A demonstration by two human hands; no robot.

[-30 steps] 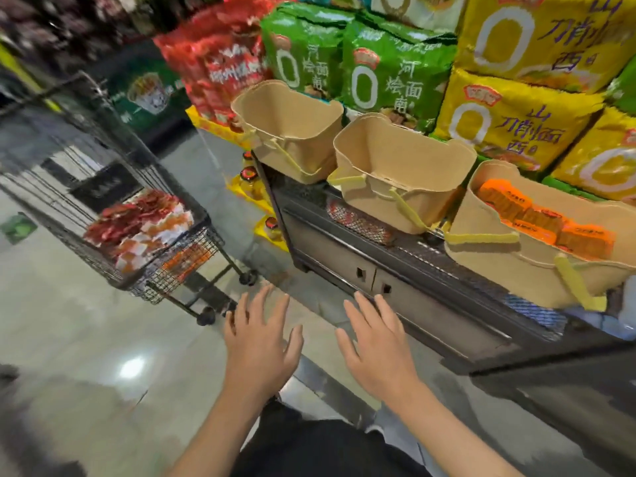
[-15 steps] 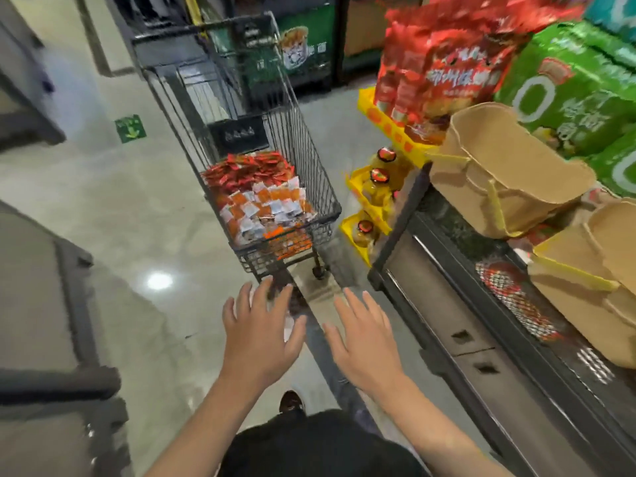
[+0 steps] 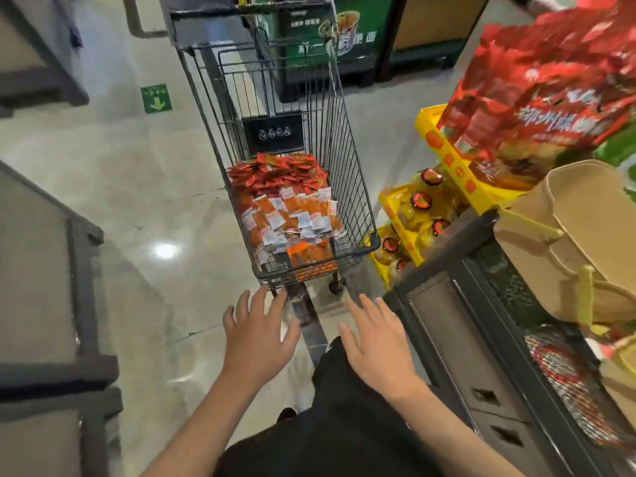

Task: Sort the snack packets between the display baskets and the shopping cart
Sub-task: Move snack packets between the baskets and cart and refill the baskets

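Both my left hand (image 3: 256, 333) and right hand (image 3: 378, 346) hover spread and empty near the cart (image 3: 347, 187); its packets (image 3: 289, 215) look light, slippery, best pinched at edges.

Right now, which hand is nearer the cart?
Left. The left hand hovers open just below the cart's near end, fingertips almost at its wire rim. The right hand is open too, lower and off to the right.
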